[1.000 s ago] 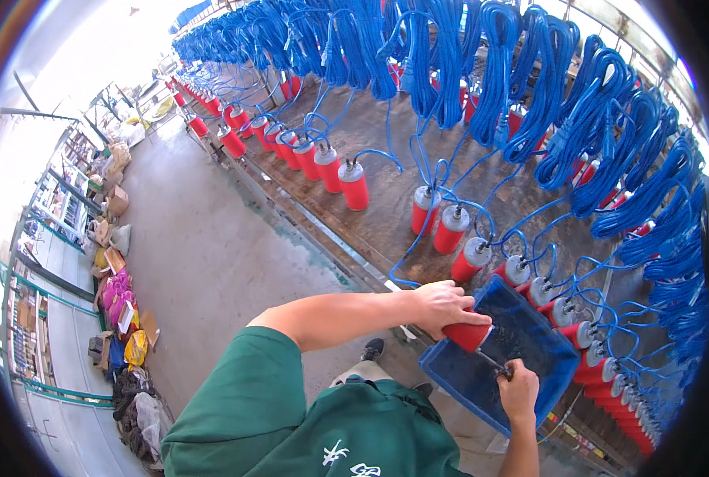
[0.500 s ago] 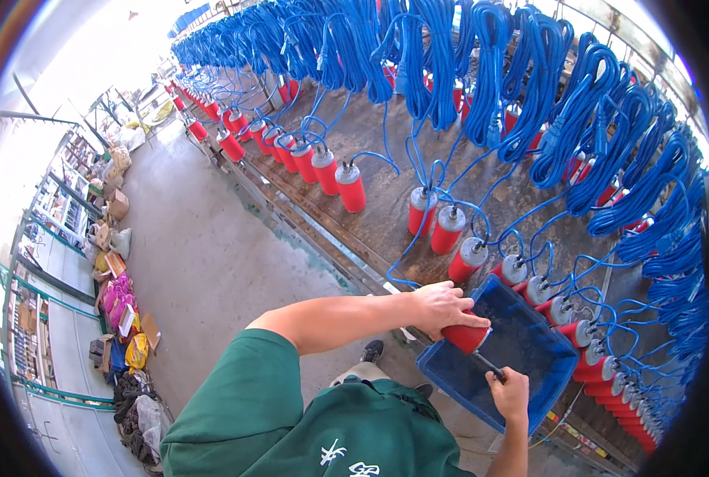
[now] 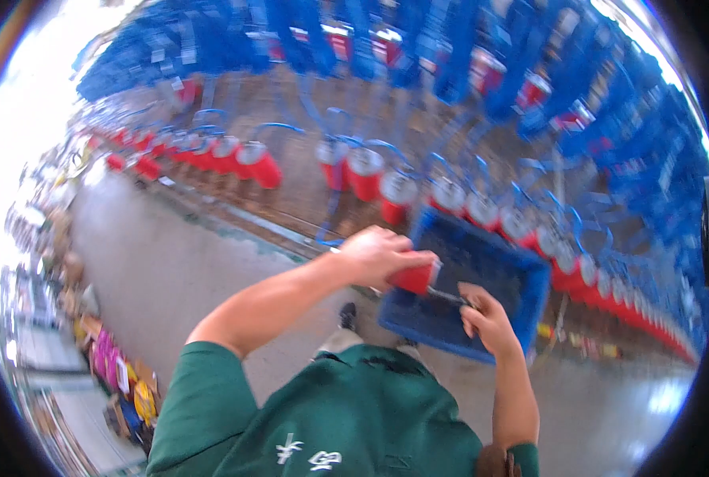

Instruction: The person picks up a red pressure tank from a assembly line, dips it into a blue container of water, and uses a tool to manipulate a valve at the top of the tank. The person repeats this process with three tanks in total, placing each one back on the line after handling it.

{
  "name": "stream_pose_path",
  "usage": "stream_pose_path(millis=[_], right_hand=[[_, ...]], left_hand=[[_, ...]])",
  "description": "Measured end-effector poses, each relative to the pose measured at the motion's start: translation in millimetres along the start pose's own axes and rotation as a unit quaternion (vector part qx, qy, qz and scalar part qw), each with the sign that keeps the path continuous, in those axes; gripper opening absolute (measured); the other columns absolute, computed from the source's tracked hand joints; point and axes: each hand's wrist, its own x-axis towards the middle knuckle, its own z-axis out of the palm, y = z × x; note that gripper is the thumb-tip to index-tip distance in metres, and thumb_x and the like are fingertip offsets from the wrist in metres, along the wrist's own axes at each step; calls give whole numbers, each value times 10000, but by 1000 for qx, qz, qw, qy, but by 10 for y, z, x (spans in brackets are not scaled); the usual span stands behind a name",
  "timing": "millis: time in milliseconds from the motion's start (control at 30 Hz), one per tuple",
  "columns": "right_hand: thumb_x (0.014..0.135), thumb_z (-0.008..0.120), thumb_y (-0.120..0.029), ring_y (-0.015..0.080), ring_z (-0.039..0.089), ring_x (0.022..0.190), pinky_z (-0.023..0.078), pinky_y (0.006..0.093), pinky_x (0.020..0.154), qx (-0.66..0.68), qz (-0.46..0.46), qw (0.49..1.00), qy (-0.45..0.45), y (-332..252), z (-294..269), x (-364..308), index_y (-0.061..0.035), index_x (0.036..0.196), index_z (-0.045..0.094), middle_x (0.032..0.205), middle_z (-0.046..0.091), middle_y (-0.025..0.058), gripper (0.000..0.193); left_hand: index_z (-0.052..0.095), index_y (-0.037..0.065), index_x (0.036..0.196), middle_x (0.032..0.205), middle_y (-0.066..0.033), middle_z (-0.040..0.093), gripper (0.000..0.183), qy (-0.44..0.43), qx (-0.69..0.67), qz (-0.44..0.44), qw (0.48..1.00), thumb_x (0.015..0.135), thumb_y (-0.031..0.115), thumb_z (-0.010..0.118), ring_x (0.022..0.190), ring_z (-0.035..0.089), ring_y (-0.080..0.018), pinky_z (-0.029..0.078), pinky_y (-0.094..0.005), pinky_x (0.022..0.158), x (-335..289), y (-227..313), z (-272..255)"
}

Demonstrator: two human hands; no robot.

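Observation:
My left hand (image 3: 378,253) is wrapped round a red cylinder (image 3: 415,274) that lies tilted over the near left part of a blue plastic crate (image 3: 542,298). My right hand (image 3: 488,319) is closed on the dark handle of a screwdriver-like tool (image 3: 446,296), whose thin shaft points at the cylinder's right-hand end. Blur hides whether the tip touches it. Behind the crate stand more red cylinders with grey caps, such as one (image 3: 398,195) close to its far left corner, with blue cables coming from their tops.
Thick bundles of blue cable (image 3: 450,56) hang along the far side of the brown workbench (image 3: 291,175). A long row of red cylinders (image 3: 609,298) runs off to the right. Concrete floor (image 3: 163,254) lies to the left, with bags and boxes (image 3: 108,358) along the side.
The view has swung and blurred, so the bench, the crate and both hands sit further left and higher in the picture. Both hands keep their grips on the cylinder and the tool.

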Motion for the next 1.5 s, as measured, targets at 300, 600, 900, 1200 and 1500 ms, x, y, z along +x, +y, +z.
stream_pose_path(millis=[300, 600, 900, 1200, 1500], right_hand=[[902, 747, -212, 398, 732, 874, 577, 479, 748, -599, -13, 794, 104, -128, 96, 134, -31, 1234, 632, 836, 744, 213, 395], [1040, 689, -234, 81, 615, 731, 478, 236, 600, -57, 108, 991, -63, -267, -89, -14, -52, 1440, 522, 838, 591, -6, 471], [960, 716, -111, 238, 671, 803, 575, 373, 789, -326, -25, 941, -90, -414, -54, 92, -110, 1539, 500, 861, 656, 88, 617], [1048, 557, -371, 414, 700, 1039, 540, 481, 946, -488, 28, 857, -164, -526, 198, 455, 19, 1109, 734, 1064, 738, 251, 432], [971, 689, -338, 402, 711, 1036, 543, 469, 914, -446, -5, 882, -151, -423, 201, 579, 43, 1151, 678, 1110, 734, 260, 422]], left_hand=[[367, 350, 1648, 1210, -75, 633, 1065, 0, 21, -29, 999, 721, 335, 891, 1103, 644, -322, 516, -468, 990, 75, 154, -41], [349, 362, 1653, 1229, -61, 624, 1075, -14, 57, -19, 998, 728, 326, 895, 1095, 635, -302, 515, -460, 980, 32, 129, -40], [341, 376, 1656, 1241, -62, 628, 1051, -19, 55, -29, 998, 760, 327, 887, 1118, 635, -297, 512, -464, 1006, 67, 159, -51], [348, 410, 1648, 1185, -56, 630, 1058, -1, 88, -9, 996, 743, 334, 890, 1083, 643, -292, 492, -441, 973, 86, 156, 10], [383, 373, 1643, 1219, -52, 632, 1009, -5, 75, -17, 997, 764, 343, 878, 1103, 637, -283, 505, -450, 991, 74, 165, -15]])
